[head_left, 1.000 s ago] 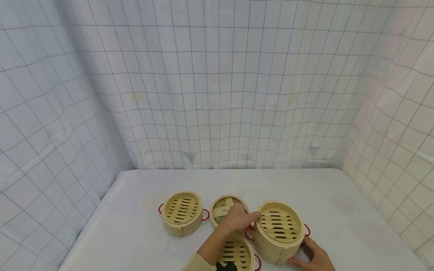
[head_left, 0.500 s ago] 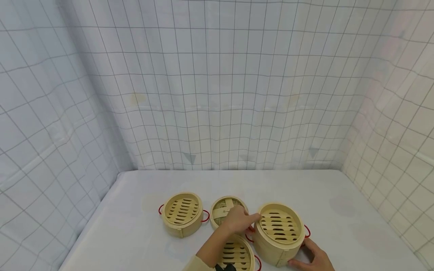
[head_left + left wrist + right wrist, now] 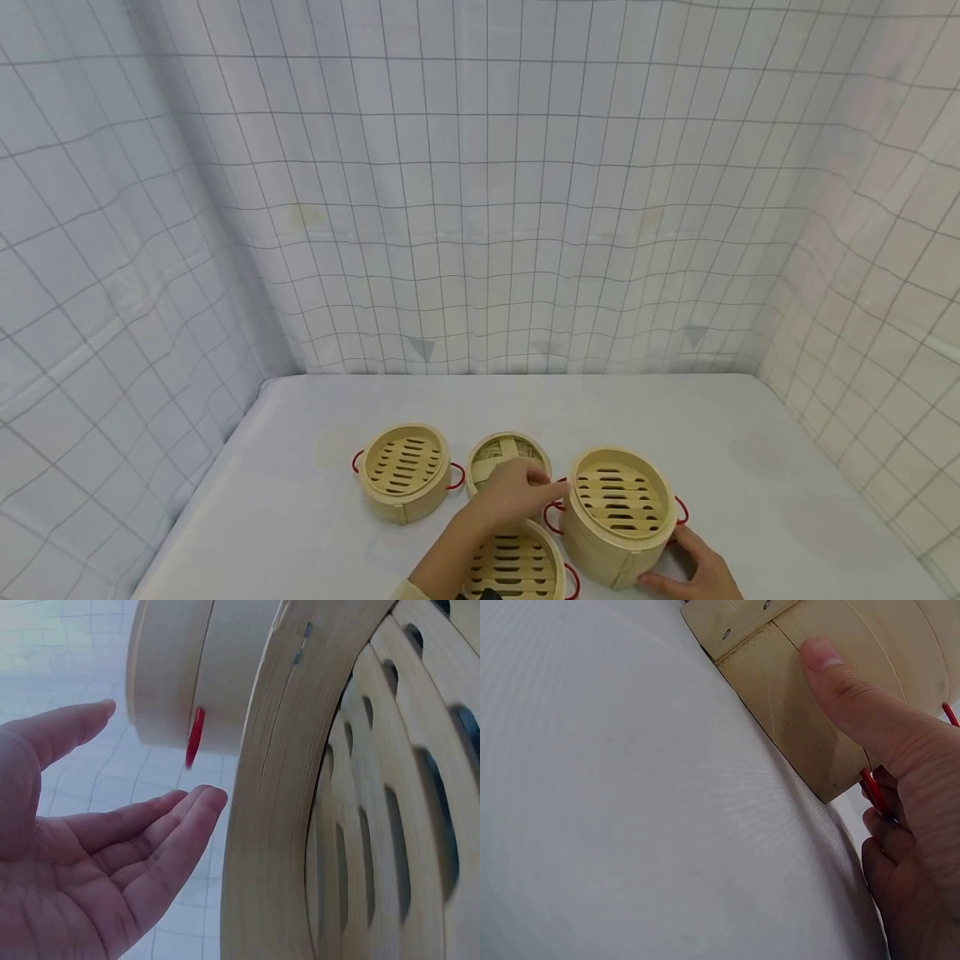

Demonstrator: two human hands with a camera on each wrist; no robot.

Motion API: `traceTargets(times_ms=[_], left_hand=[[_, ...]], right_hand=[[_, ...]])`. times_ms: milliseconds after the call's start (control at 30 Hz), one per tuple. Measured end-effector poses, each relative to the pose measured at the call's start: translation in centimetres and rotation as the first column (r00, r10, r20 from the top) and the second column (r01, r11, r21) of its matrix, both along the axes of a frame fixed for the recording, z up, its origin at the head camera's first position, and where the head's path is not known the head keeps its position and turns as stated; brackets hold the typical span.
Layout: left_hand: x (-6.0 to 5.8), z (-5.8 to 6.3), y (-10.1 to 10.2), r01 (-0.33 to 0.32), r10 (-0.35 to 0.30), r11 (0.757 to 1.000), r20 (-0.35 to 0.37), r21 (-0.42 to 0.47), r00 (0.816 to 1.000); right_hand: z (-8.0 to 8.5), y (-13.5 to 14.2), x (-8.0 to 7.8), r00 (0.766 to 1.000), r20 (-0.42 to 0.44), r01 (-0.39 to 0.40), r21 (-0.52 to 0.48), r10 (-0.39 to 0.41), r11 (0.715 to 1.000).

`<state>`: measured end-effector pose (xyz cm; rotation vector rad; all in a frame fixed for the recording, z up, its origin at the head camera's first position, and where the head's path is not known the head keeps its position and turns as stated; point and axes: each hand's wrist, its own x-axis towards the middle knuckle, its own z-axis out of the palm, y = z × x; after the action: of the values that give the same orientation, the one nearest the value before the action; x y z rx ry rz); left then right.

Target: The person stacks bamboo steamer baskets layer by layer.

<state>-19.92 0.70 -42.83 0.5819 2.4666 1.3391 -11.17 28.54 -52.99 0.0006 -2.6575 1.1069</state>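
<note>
In the head view, a two-tier stack of bamboo steamers [image 3: 611,560] with red loop handles stands at the right. My right hand [image 3: 697,573] grips its lower right side; in the right wrist view the thumb [image 3: 847,690] lies on the bamboo wall and the fingers curl beneath a red handle [image 3: 875,795]. My left hand [image 3: 513,493] hovers left of the stack with its fingers loosely extended, holding nothing. Below it sits a slatted steamer basket [image 3: 528,571], which fills the right of the left wrist view. Behind the left hand lies a woven steamer lid [image 3: 487,471], partly covered.
Another slatted steamer basket [image 3: 405,483] with red handles stands at the left. Everything rests on a white-covered table [image 3: 300,500]. White grid-lined sheets [image 3: 480,208] hang at the back and both sides.
My left hand has let go of the stack's left side and drawn back a little to the left. My right hand and the stack have stayed in place.
</note>
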Motion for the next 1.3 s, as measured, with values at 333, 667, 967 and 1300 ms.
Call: traceTargets(times_ms=[333,667,967,1300], left_hand=[[1.7,0.5,-5.4,-0.027,0.028,0.999,-0.060,0.017,0.998],[3.3,0.3,-9.9,-0.162,0.156,0.986,-0.104,-0.047,0.982],[4.1,-1.4,-11.3,-0.175,0.177,0.980,0.015,-0.098,0.984],[4.1,-2.8,-11.4,-0.095,0.085,0.994,0.161,0.053,0.983]], right_hand=[[0.8,-0.1,0.1,0.995,0.096,0.023,-0.004,-0.023,1.000],[1.0,-0.2,0.1,0.991,0.129,0.024,-0.049,-0.017,0.999],[0.7,-0.4,0.3,0.994,0.104,0.034,-0.081,-0.025,0.996],[0.7,-0.4,0.0,0.990,0.142,0.036,-0.055,-0.028,0.998]])
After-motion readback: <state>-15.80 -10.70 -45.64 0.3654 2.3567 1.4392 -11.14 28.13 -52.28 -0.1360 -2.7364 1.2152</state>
